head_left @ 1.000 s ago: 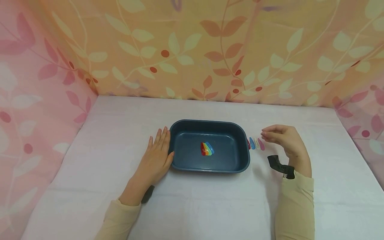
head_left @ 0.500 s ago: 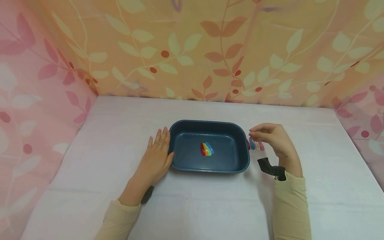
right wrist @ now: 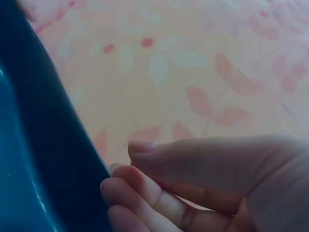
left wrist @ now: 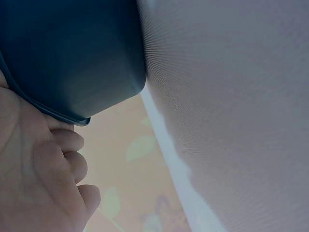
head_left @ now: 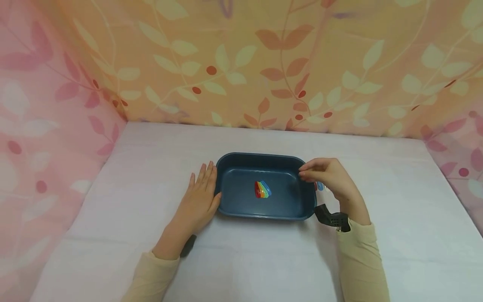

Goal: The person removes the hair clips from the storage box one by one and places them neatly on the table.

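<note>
A dark blue rectangular basin stands mid-table, and on its floor lies a fan of small coloured hair clips. My left hand rests flat along the basin's left side with fingers extended. In the left wrist view its fingers touch the rim of the basin. My right hand hovers over the basin's right rim, fingers bent and thumb near them. The right wrist view shows no clip between thumb and fingers. More hair clips lie beside the basin, partly hidden by the right hand.
A white cloth covers the table. Floral curtains, orange behind and pink at the sides, enclose it. Each wrist bears a dark camera mount, such as the right mount.
My right hand has moved left, from beside the row of clips to over the basin's right rim. It now covers part of that row. The left hand keeps its place.
</note>
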A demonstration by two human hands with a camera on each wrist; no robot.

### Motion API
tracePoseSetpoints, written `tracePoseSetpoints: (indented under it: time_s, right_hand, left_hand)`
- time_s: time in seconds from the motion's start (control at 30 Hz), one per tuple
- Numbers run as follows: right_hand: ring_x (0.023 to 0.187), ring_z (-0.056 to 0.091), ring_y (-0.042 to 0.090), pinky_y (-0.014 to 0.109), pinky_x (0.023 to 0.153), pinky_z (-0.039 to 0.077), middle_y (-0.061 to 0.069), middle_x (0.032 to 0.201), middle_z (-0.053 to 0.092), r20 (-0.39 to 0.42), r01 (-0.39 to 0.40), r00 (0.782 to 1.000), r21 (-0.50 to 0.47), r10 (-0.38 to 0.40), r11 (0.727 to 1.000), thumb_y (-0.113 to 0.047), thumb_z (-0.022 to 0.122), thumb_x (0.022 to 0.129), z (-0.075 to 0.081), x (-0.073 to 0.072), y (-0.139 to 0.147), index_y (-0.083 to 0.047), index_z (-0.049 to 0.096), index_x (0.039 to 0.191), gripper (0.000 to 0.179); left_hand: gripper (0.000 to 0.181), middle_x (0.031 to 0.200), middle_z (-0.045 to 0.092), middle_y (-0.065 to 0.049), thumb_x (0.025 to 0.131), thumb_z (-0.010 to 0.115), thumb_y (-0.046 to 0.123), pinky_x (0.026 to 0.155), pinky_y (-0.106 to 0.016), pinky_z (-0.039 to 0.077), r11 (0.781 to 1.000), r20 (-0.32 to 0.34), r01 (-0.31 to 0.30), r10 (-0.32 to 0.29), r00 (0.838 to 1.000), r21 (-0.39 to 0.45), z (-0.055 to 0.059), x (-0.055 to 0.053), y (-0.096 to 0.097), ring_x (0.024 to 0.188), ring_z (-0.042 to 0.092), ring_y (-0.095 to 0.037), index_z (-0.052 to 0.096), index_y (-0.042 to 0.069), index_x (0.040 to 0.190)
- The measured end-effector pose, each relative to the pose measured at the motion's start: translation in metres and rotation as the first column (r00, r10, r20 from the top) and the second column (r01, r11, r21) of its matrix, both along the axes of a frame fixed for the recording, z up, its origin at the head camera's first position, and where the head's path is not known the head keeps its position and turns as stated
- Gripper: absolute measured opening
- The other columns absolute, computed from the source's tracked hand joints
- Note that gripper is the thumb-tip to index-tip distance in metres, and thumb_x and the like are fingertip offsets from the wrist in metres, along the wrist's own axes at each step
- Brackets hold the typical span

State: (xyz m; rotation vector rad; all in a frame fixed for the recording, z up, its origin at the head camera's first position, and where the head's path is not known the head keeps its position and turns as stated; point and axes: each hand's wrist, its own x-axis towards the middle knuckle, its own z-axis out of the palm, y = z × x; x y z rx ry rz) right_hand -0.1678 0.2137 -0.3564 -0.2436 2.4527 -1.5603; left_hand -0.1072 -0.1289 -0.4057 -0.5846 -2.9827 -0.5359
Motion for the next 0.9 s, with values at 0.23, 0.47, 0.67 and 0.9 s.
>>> tracePoseSetpoints:
  time_s: [0.23,0.47,0.67,0.9]
  right_hand:
    - [0.084,0.067,0.035,0.029,0.074,0.053,0.02,0.09,0.07,0.024,-0.062,0.998,0.034,0.061,0.997,-0.009,0.067,0.086,-0.003,-0.003,-0.018,0.011,0.066,0.099,0.023]
    - [0.08,0.065,0.038,0.033,0.071,0.055,0.017,0.083,0.069,0.028,-0.154,0.988,0.044,0.153,0.987,-0.006,0.068,0.085,-0.008,-0.012,-0.038,0.009,0.067,0.092,0.017]
    - [0.077,0.066,0.036,0.031,0.07,0.055,0.019,0.085,0.07,0.051,-0.239,0.971,0.083,0.235,0.968,-0.005,0.065,0.085,-0.012,-0.021,-0.049,0.008,0.068,0.091,0.015]
    - [0.068,0.066,0.025,0.032,0.066,0.055,0.01,0.075,0.069,0.093,-0.297,0.954,0.136,0.287,0.945,-0.004,0.066,0.085,-0.016,-0.029,-0.062,0.008,0.068,0.088,0.012]
  left_hand:
    - [0.068,0.156,0.005,-0.017,0.097,0.046,0.025,0.113,-0.051,0.005,1.0,-0.009,-0.003,0.003,1.0,0.003,0.0,0.001,0.001,0.143,0.005,-0.032,0.013,-0.006,0.148]
    - [0.068,0.156,0.005,-0.017,0.097,0.046,0.025,0.113,-0.05,0.005,1.0,-0.009,-0.002,0.002,1.0,-0.001,0.001,0.001,0.001,0.143,0.005,-0.032,0.013,-0.006,0.148]
    - [0.068,0.156,0.005,-0.017,0.097,0.046,0.025,0.113,-0.05,0.005,1.0,-0.005,-0.006,0.006,1.0,-0.003,0.0,0.001,0.0,0.143,0.004,-0.032,0.012,-0.006,0.148]
    - [0.068,0.156,0.004,-0.016,0.098,0.043,0.027,0.113,-0.05,0.004,1.0,0.002,-0.003,0.003,1.0,-0.002,-0.001,0.001,0.001,0.143,0.001,-0.03,0.012,-0.005,0.148]
